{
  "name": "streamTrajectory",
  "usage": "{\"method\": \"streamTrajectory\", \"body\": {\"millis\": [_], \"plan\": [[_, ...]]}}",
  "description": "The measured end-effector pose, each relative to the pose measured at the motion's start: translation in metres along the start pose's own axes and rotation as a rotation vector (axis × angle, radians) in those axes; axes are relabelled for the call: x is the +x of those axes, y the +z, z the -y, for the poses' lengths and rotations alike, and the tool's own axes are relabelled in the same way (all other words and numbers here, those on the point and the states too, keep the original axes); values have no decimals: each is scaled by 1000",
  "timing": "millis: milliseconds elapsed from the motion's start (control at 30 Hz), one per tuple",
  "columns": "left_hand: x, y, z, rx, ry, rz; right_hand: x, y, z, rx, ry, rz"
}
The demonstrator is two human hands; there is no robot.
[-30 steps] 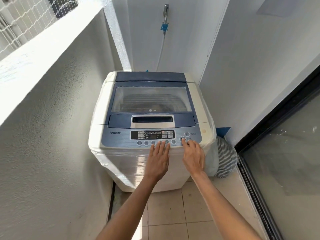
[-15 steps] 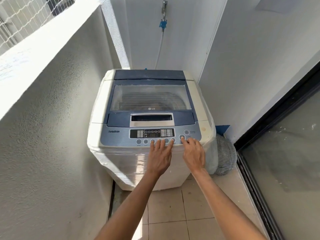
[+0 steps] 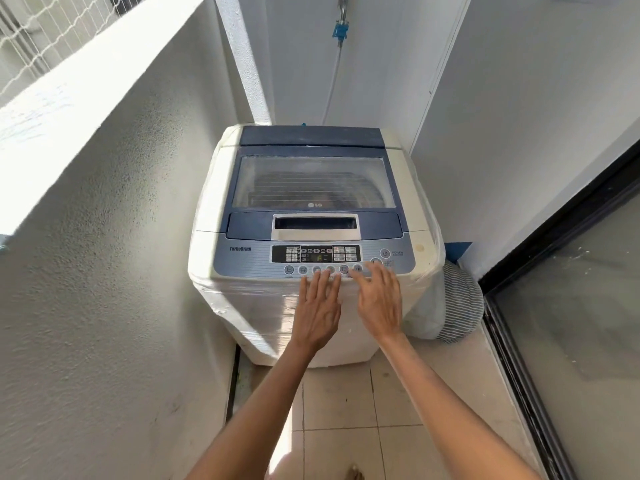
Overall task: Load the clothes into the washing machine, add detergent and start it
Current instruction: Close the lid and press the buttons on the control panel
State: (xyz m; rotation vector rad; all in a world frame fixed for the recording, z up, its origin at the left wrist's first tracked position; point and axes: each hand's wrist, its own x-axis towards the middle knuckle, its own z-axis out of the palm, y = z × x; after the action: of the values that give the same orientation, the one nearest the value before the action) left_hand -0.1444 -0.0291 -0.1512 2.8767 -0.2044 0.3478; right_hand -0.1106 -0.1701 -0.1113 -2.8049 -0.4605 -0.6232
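Both hands at washer (image 3: pixel 313 237) buttons (image 3: pixel 330 269), lid shut.
Left hand (image 3: pixel 317 311) fingers together, right hand (image 3: pixel 379 304) fingers spread over several buttons: risk of wrong press, cycle maybe not starting.

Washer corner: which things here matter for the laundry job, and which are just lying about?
For the job: washer, lid shut; button panel; left hand and right hand, fingers at the buttons; tap and hose.

Lying about: striped bag; glass door.
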Motion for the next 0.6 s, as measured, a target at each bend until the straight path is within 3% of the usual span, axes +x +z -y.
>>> {"method": "streamTrajectory", "body": {"millis": [133, 300, 600], "plan": [[-23, -5, 27, -11, -114, -102, -11, 11, 48, 108, -111, 96], [-32, -9, 52, 11, -55, -118, -19, 23, 67, 94, -148, 200], [-12, -15, 21, 40, 2, 78, -16, 11, 18, 46, 13, 264]]}}
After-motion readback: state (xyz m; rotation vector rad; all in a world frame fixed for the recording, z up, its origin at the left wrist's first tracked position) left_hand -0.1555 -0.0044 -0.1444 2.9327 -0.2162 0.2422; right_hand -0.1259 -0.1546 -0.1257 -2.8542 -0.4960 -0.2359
